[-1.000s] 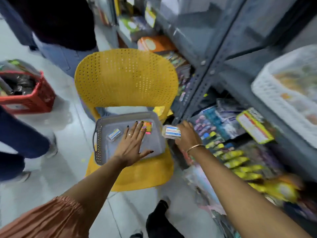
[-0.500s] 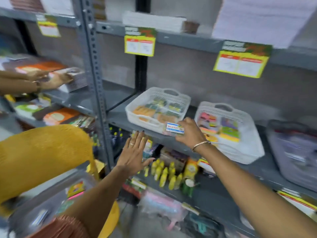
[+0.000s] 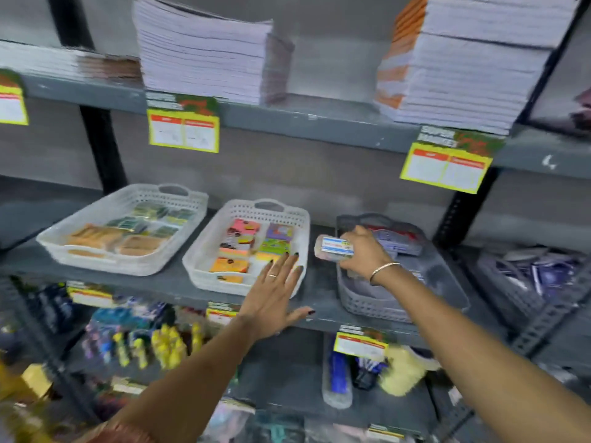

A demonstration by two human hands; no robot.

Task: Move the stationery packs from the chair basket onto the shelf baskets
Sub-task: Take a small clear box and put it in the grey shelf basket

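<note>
The right hand (image 3: 363, 252) pinches a small clear stationery pack (image 3: 334, 249) with a blue-and-white label, thumb below and fingers over the top. The pack hangs at the left rim of the grey shelf basket (image 3: 377, 303), at about 3 o'clock from the middle white basket (image 3: 204, 254) of coloured note pads. The left hand (image 3: 276, 292) is empty, spread flat with fingers apart, its fingertips over the near right corner of that white basket and its thumb out toward 4 o'clock above the shelf edge (image 3: 160, 290). Another white basket (image 3: 64, 244) of orange and green packs sits at 9 o'clock. Stacks of notebooks (image 3: 204, 52) lie on the shelf above, at 12 o'clock.
</note>
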